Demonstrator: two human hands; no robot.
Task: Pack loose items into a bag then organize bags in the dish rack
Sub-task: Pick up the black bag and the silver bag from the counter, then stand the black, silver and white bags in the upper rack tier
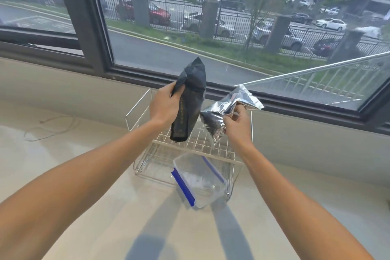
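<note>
Above a wire dish rack (147,155), a person's left hand (165,105) grips a black bag (191,99) while the right hand (237,121) pinches a silver foil pouch (219,116), whose slick, crumpled film could slip from that light hold.

A pale stone counter (63,175) runs below a wide window (211,27) with a dark frame (84,27). A thin cord (50,131) lies looped on the counter at left. Outside, a black metal fence (175,10) lines a street with parked cars, among them a red car (156,13).
</note>
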